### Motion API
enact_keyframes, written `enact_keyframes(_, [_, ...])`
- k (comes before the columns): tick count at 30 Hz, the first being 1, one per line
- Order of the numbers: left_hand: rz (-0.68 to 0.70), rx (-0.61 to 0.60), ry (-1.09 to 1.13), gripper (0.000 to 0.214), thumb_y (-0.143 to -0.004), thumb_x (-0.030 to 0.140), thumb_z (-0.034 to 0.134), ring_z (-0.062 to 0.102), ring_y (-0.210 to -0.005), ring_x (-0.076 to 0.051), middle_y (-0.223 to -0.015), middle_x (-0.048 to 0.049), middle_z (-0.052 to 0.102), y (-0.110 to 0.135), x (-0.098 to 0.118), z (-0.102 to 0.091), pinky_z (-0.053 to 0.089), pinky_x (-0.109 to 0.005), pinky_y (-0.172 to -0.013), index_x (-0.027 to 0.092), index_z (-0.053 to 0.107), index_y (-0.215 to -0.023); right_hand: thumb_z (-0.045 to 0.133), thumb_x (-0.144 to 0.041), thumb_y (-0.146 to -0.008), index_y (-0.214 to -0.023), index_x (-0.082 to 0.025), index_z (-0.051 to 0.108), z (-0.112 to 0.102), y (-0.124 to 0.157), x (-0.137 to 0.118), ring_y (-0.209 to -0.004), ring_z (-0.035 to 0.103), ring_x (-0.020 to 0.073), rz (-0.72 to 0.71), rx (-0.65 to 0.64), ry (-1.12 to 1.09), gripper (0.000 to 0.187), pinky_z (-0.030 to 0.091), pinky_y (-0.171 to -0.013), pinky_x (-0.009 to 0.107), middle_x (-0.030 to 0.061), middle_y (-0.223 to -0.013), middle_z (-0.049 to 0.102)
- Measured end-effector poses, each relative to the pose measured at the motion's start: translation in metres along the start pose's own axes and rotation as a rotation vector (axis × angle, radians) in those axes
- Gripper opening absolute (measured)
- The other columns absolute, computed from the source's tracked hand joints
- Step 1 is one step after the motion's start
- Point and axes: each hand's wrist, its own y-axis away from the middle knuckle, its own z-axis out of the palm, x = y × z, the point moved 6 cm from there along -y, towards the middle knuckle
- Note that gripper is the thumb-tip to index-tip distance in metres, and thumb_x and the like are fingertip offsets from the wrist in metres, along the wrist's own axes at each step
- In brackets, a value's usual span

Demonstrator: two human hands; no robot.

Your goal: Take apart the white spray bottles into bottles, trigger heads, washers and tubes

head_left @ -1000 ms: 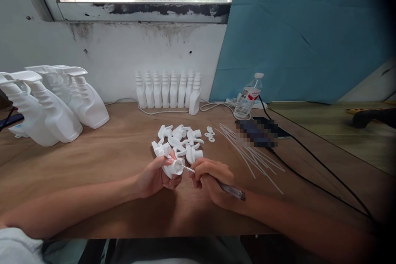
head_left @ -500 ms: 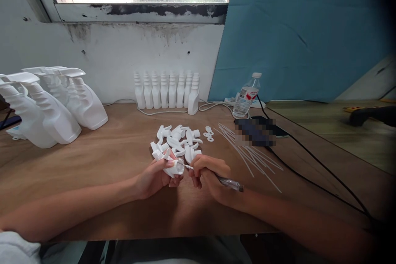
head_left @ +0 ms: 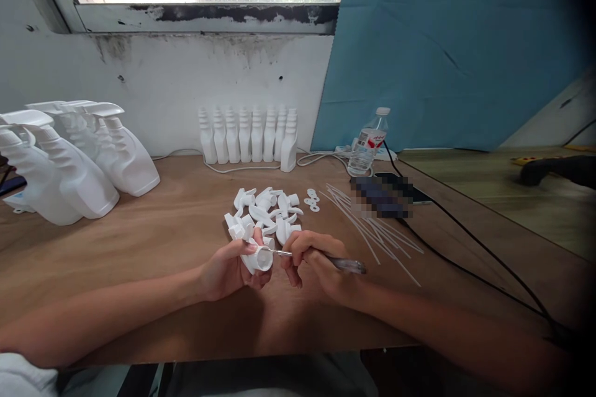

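Observation:
My left hand is closed around a white trigger spray head, its round collar opening turned to the right and towards me. In my right hand is a slim screwdriver with a translucent handle. Its thin metal shaft points left, and the tip is at the rim of the collar. Whether the tip touches the collar or reaches inside, I cannot tell. Just beyond my hands lies a pile of white spray heads. Small white ring washers lie to the right of the pile.
Thin white tubes are spread to the right, near a phone and black cables. A water bottle stands behind them. Small white bottles line the wall. Larger spray bottles stand at left.
The spray head has tilted in my left hand, so its opening faces more towards me. More of the screwdriver's shaft shows now, at the collar's upper rim. My view has shifted slightly.

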Motion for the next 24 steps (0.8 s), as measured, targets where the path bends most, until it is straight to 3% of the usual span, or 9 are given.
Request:
enact_keyframes(5, [-0.137,-0.023,-0.003,0.014,-0.081,0.027,0.048,0.044,-0.052,-0.013,-0.061,-0.0027,0.050,-0.001,-0.005,0.001,0.024,-0.021,-0.048,0.020,0.037,-0.084,0.042,-0.011,-0.084,-0.067,-0.014,0.050,-0.005,-0.003,0.008,-0.046,0.051,0.0096,0.238,0.044,-0.138,0.020,0.039,-0.042,0.022,0.0022,-0.063,0.055])
enact_keyframes(9, [-0.254,-0.033,0.024,0.014,-0.081,0.028,0.047,0.039,-0.048,-0.012,-0.057,-0.0015,0.047,-0.002,-0.010,0.003,0.019,-0.020,-0.045,0.021,0.035,-0.083,0.040,-0.008,-0.080,-0.066,-0.013,0.050,-0.008,-0.003,0.016,-0.043,0.050,0.0096,0.350,0.014,-0.180,0.018,0.038,-0.041,0.022,0.0018,-0.059,0.056])
enact_keyframes(13, [-0.319,-0.018,0.036,0.017,-0.079,0.030,0.050,0.035,-0.044,-0.010,-0.056,-0.0006,0.047,-0.002,-0.012,0.001,0.017,-0.019,-0.043,0.020,0.037,-0.081,0.042,-0.012,-0.084,-0.074,-0.012,0.056,-0.008,-0.004,0.019,-0.043,0.053,0.0099,0.362,-0.036,-0.196,0.017,0.039,-0.039,0.021,0.0023,-0.062,0.058])
enact_keyframes(16, [-0.339,0.009,0.021,0.018,-0.077,0.033,0.052,0.036,-0.044,-0.009,-0.056,-0.0004,0.046,-0.002,-0.013,-0.001,0.017,-0.019,-0.043,0.018,0.040,-0.078,0.050,-0.027,-0.090,-0.085,-0.011,0.061,-0.004,-0.006,0.015,-0.045,0.052,0.0094,0.348,-0.048,-0.148,0.019,0.041,-0.042,0.022,0.0019,-0.062,0.058])
enact_keyframes(21, [-0.349,0.018,-0.049,0.020,-0.076,0.034,0.054,0.040,-0.047,-0.010,-0.058,-0.0017,0.047,-0.003,-0.014,0.001,0.018,-0.018,-0.043,0.015,0.046,-0.078,0.074,-0.028,-0.075,-0.072,-0.014,0.053,0.004,-0.006,0.014,-0.051,0.047,0.0067,0.452,-0.001,-0.064,0.025,0.036,-0.046,0.019,-0.0023,-0.061,0.052])
enact_keyframes(24, [-0.346,0.014,-0.064,0.020,-0.076,0.033,0.055,0.041,-0.048,-0.009,-0.058,-0.0010,0.048,-0.004,-0.015,0.003,0.018,-0.017,-0.043,0.015,0.046,-0.079,0.077,-0.025,-0.070,-0.070,-0.015,0.049,0.008,-0.007,0.013,-0.057,0.044,0.0054,0.459,-0.008,-0.025,0.030,0.033,-0.049,0.018,-0.0031,-0.068,0.051])
